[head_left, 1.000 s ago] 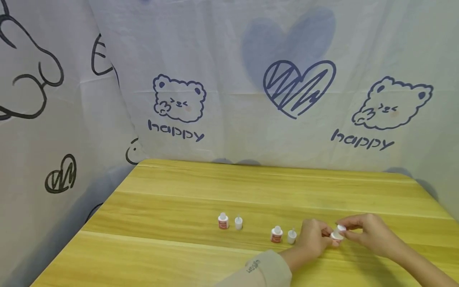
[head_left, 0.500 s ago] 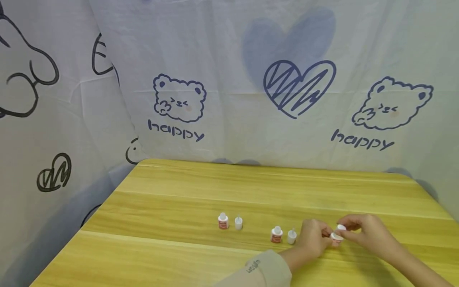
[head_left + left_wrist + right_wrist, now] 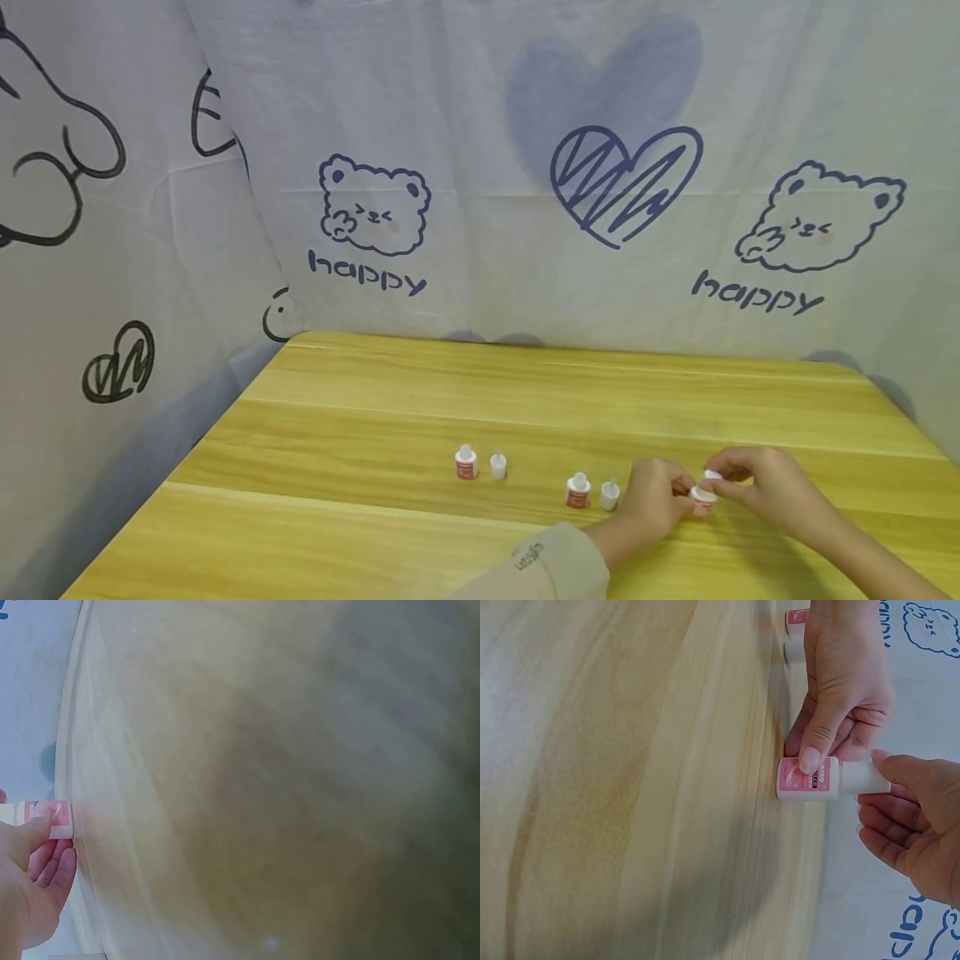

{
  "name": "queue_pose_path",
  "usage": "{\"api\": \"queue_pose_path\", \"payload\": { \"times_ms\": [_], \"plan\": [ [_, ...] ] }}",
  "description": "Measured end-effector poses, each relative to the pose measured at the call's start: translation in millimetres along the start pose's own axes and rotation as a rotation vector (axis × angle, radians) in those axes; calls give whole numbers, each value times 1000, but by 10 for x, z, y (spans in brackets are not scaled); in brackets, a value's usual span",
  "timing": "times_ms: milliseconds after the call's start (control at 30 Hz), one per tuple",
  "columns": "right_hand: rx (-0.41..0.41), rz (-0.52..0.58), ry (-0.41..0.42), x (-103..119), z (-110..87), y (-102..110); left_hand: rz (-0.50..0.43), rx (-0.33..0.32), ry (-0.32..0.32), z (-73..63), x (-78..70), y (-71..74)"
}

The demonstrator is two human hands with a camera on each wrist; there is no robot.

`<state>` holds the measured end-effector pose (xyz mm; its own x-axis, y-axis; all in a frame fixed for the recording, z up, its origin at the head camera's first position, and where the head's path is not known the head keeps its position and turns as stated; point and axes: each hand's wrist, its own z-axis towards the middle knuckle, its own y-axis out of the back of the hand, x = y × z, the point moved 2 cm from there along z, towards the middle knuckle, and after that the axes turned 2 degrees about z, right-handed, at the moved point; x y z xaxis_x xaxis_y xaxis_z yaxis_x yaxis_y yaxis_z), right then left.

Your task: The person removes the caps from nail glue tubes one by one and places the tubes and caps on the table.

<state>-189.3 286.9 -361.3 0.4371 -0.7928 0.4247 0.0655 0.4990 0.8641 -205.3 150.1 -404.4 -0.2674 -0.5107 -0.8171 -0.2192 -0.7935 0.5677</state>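
In the head view, my left hand [image 3: 651, 504] holds a small white bottle [image 3: 702, 502] with a pink label upright on the table. Its thumb lies over the label [image 3: 793, 785] in the right wrist view. My right hand [image 3: 772, 487] pinches the white cap [image 3: 712, 475] between thumb and fingers. That cap sits on the neck of the bottle, in line with it, as the right wrist view shows. At the left edge of the left wrist view, the left hand [image 3: 34, 885] grips the pink label part [image 3: 61, 817].
Left of the hands stand two uncapped bottles, one nearer [image 3: 577, 492] and one farther [image 3: 467, 463]. Beside each is an upturned white cap [image 3: 610, 496] with a thin applicator pointing up. A printed cloth [image 3: 480, 275] hangs behind the wooden table [image 3: 360, 433].
The right hand's cap has gone from tilted above the bottle to down on its neck. The left hand and the other bottles stay in place.
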Motion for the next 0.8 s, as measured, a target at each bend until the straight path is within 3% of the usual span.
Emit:
{"api": "queue_pose_path", "payload": {
  "times_ms": [367,800],
  "plan": [
    [-19,2,98,-13,7,12,14,-11,-10,-10,-9,13],
    [35,4,65,-13,6,41,-1,-10,-10,-10,-6,9]
  ]
}}
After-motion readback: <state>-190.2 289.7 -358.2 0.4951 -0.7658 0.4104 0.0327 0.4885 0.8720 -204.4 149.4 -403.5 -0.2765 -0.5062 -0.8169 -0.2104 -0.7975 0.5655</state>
